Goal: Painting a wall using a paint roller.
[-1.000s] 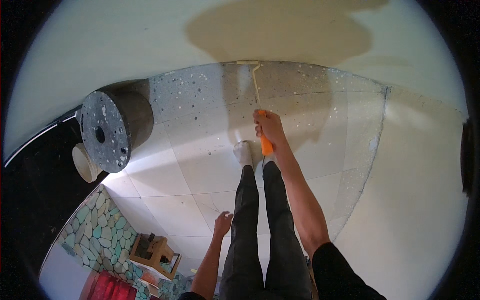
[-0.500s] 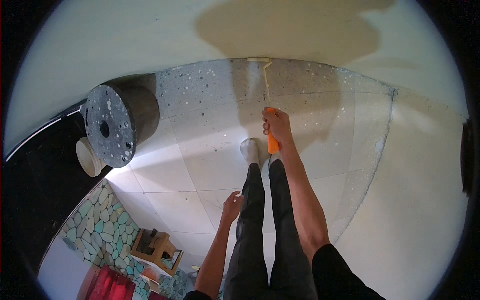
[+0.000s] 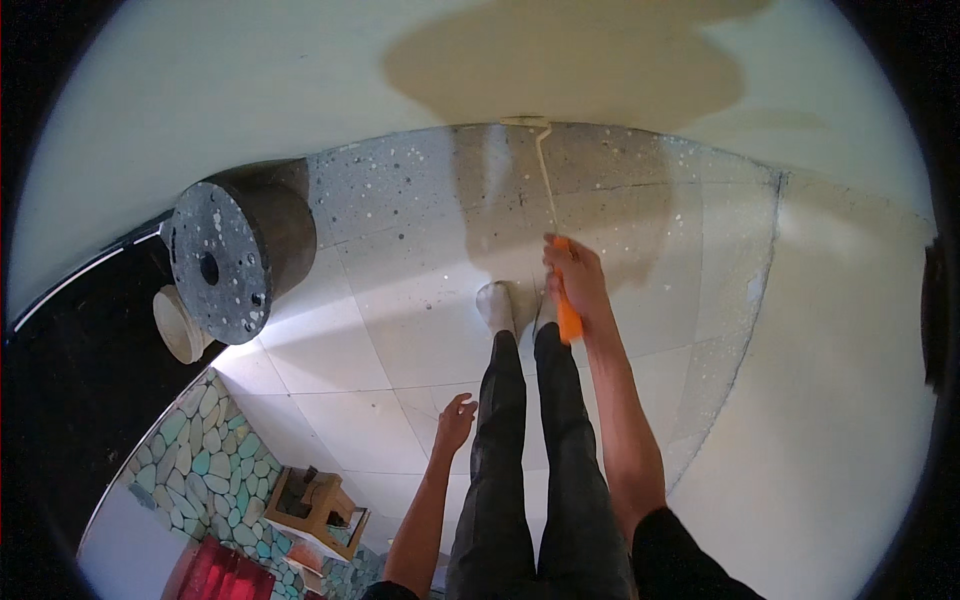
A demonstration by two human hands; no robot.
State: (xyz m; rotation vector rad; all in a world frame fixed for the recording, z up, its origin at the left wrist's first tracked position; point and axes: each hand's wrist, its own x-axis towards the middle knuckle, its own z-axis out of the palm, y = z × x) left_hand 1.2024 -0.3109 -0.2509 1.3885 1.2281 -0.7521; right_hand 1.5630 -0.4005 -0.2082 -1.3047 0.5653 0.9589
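Note:
My right hand [image 3: 580, 272] is closed around the orange handle of a paint roller [image 3: 567, 310]. The roller's thin frame reaches away from me, and its narrow pale head lies against the foot of the cream wall [image 3: 330, 75], where wall and floor meet. My left hand [image 3: 456, 422] hangs beside my left leg with its fingers loosely curled and apart, holding nothing. Below the roller, my feet in pale socks stand on the tiled floor [image 3: 330, 350], which is spattered with white and dark spots.
A large grey spotted spool-like cylinder [image 3: 225, 265] lies at the left against the wall. Next to it is a whitish bucket [image 3: 180, 325]. Farther down at the left stand a small wooden stool-like piece [image 3: 315, 505] and something red [image 3: 225, 572] on a pebble-patterned floor. Another wall [image 3: 830, 400] bounds the right.
My right hand has come slightly nearer and to the right, tilting the roller's handle. The roller head has shifted a little right along the wall's foot. My left hand has dropped slightly.

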